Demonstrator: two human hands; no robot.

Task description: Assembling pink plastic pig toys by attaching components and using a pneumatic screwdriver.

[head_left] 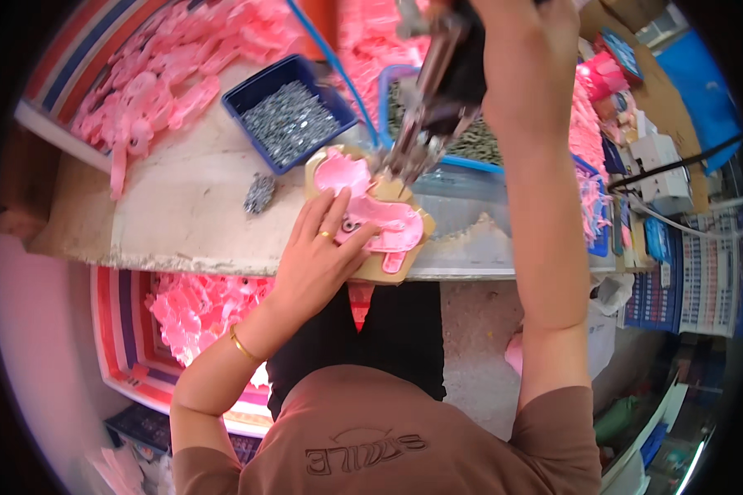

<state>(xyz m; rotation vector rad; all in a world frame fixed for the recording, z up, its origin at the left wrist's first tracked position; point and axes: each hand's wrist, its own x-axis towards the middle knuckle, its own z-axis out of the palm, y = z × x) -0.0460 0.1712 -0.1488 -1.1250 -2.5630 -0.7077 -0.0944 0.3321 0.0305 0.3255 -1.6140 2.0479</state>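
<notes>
The left hand point(322, 252) is laid with its fingers spread apart on the pink moulded part point(400, 227), which is seated in a tan block point(373, 271) beneath and just beyond them; to the right of those fingers the thin tip of a metal-nosed tool point(437, 78) is poised over the block, though whether contact is made cannot be told; the right hand point(532, 58) is raised by the tool's upper end, its fingers cut off from view, so whether they are clamped on it cannot be told. The step in hand is judged to be the steadying of the part under the tool; for the next move, a firm seat, a lined-up tip and clear left fingers seem to be called for.

Left of the left hand, two heaps of pink pieces point(149, 99) are seen, one beyond it and one nearer the body, too tangled to be counted; one loose cluster of fasteners point(260, 192) is left on the tabletop point(173, 198) beside that hand; one dark blue tray point(318, 144) of uncounted fasteners is placed beyond it; one light blue tray point(470, 165) is set between the two hands; one part, one block and one tool are made out.
</notes>
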